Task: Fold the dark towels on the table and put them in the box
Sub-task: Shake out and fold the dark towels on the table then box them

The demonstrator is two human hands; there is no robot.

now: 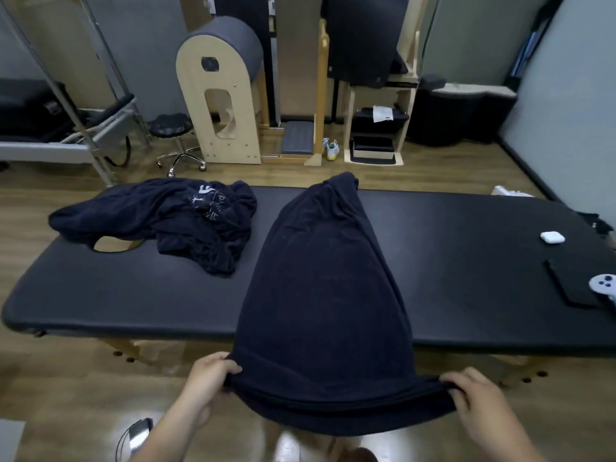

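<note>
With left hand (213,375) and right hand (473,395), gripping towel (326,278) corners, lower frame. Mid first fold, probably. Next, lift corners onto far end.

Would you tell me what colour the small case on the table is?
The small case is white, head view.

The table (466,261) is bare between the long towel (326,295) and the small white case (552,237); a crumpled towel (173,221) blocks the left.
</note>
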